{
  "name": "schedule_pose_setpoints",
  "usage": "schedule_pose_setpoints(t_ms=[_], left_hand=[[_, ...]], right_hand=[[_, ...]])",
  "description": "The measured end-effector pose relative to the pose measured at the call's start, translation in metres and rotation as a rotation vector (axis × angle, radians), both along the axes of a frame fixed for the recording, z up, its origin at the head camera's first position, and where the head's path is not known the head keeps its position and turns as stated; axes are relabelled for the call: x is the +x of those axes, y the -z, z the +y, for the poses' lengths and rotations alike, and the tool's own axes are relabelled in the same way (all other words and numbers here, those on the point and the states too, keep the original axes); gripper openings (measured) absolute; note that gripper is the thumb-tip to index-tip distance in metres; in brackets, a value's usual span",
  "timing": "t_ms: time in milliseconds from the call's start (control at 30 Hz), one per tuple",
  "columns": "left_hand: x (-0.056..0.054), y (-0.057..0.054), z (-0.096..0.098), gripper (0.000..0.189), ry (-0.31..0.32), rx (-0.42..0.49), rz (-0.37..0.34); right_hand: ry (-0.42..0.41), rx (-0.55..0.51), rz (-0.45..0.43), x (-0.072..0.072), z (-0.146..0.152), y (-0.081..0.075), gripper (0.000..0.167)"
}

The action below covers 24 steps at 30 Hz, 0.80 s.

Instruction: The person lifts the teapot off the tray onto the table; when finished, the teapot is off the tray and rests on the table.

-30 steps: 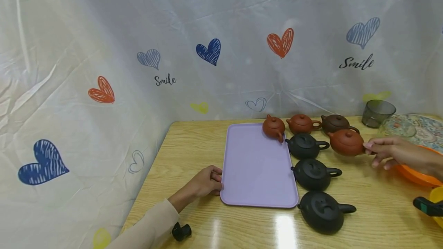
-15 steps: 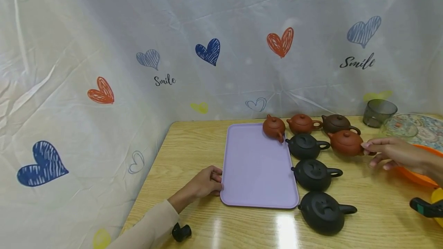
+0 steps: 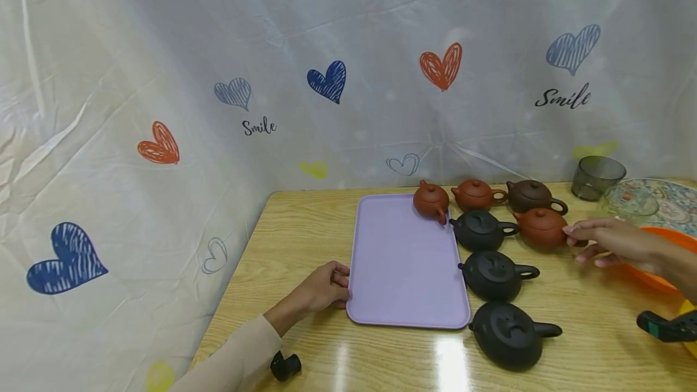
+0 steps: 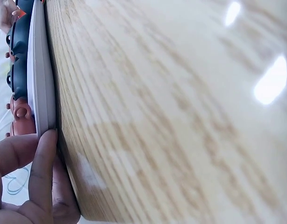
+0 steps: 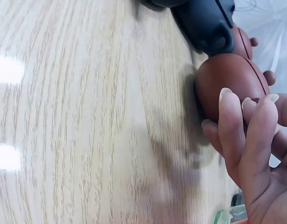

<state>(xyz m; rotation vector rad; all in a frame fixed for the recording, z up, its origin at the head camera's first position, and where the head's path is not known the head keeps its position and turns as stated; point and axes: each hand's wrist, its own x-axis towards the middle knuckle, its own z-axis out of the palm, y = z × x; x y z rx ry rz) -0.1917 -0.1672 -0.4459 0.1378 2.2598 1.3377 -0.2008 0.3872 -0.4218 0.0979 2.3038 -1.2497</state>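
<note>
My right hand (image 3: 621,243) pinches the handle of a reddish-brown clay teapot (image 3: 541,228), whose spout points left. It sits close behind the handle of a black teapot (image 3: 479,230); in the right wrist view the teapot (image 5: 230,84) is upright at the table, but I cannot tell whether its base touches. My left hand (image 3: 322,286) holds the left rim of a lilac tray (image 3: 405,265). Up close in the left wrist view, fingertips (image 4: 44,140) meet the edge of that tray (image 4: 44,88). A small red-brown teapot (image 3: 431,201) stands on the tray's far right corner.
Along the tray's right side stand more black teapots (image 3: 497,275). Behind them are a red-brown teapot (image 3: 475,195) and a dark brown one (image 3: 530,196). A grey glass cup (image 3: 596,179), a patterned round mat (image 3: 672,201) and an orange dish (image 3: 667,236) lie at the right.
The right hand has brought the reddish-brown teapot slightly left and lower, nearer the black teapot's handle. The left hand and tray stay where they were.
</note>
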Motion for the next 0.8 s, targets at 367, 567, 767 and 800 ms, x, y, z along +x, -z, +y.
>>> schedule_pose_setpoints(t_ms=[367,567,767,800], left_hand=[[0.000,-0.001,-0.002,0.047,-0.003,0.006,-0.006],[0.001,-0.001,-0.002,0.047,-0.003,0.010,-0.009],[0.001,-0.001,-0.003,0.046,-0.005,0.017,-0.009],[0.001,-0.001,-0.003,0.046,-0.005,0.017,-0.007]], right_hand=[[-0.014,0.015,-0.001,0.004,-0.006,-0.005,0.052],[0.008,0.035,0.009,0.008,-0.009,-0.005,0.046],[0.045,0.037,-0.010,0.010,-0.010,-0.004,0.051],[0.048,0.037,-0.012,0.010,-0.010,-0.004,0.051]])
